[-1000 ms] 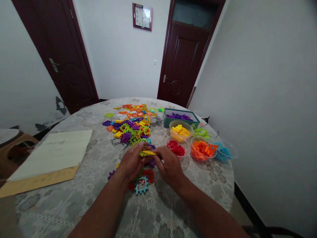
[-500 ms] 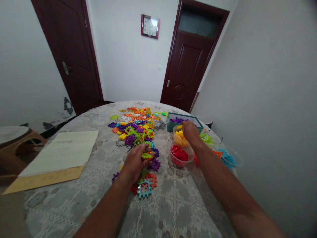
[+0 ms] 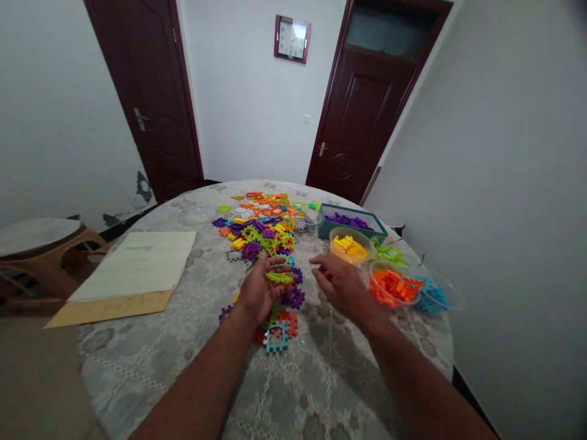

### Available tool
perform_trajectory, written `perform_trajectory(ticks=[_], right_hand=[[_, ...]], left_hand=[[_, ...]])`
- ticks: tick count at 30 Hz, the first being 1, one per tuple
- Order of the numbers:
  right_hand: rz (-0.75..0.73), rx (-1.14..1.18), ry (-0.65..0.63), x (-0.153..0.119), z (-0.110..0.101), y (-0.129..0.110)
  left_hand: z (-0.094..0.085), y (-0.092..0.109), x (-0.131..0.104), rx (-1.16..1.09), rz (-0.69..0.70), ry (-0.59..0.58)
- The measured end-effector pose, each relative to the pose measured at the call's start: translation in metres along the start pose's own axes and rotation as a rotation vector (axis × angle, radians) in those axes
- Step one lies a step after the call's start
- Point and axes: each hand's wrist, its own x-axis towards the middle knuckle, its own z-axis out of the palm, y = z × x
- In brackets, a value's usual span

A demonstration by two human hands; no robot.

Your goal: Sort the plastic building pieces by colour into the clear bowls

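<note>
My left hand (image 3: 262, 290) is turned palm up with fingers curled around a lime-green plastic building piece (image 3: 279, 278). Beneath and behind it spreads a mixed pile of interlocking notched pieces (image 3: 263, 235) in purple, yellow, green and orange. Nearer to me lie a light-blue square piece (image 3: 276, 346) and a coral-red piece (image 3: 290, 322). My right hand (image 3: 342, 284) hovers to the right of my left one, thumb and forefinger apart, with nothing seen between the tips. It covers most of the bowl of red pieces; a little red shows beside the fingers.
Clear bowls hold yellow pieces (image 3: 349, 245) and orange pieces (image 3: 393, 287); another holds blue pieces (image 3: 431, 296). A green box (image 3: 353, 226) contains purple pieces. Lime-green pieces (image 3: 389, 252) lie to its right. At left, paper (image 3: 142, 263) rests on the patterned tablecloth (image 3: 183, 360).
My right hand has come back from the yellow bowl and green box toward my left hand. My left hand has opened up more around the lime-green piece. The view has shifted slightly.
</note>
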Motion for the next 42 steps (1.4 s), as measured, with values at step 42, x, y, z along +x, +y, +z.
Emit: perform_trajectory(ticks=[42], right_hand=[[-0.335, 0.039, 0.117, -0.052, 0.059, -0.006]], left_hand=[[-0.020, 0.024, 0.014, 0.146, 0.458, 0.253]])
